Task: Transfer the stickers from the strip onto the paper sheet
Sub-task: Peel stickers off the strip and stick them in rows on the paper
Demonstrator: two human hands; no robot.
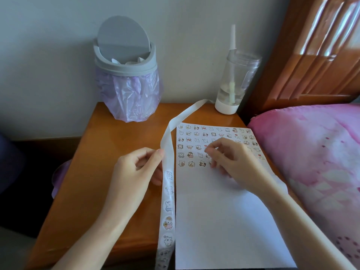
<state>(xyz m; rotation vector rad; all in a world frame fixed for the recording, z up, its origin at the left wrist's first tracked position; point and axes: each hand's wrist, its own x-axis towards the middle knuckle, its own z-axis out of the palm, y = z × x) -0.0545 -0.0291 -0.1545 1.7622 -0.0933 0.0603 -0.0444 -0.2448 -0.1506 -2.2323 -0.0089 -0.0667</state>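
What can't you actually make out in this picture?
Head view only:
- Whether the right hand pinches a sticker: too blurred and small to tell.
- Some filled rows on the paper sheet: hidden beneath that hand.
- Lower end of the strip: cut off by the bottom edge.
- Contents of the bin: mostly hidden by its lid.

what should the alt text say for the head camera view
A person's left hand pinches a long sticker strip while the right hand, fingertips pinched, reaches over rows of small cartoon stickers at the top of a white paper sheet. The sheet lies on a wooden table, with a grey bin and clear bottle behind and pink bedding beside.
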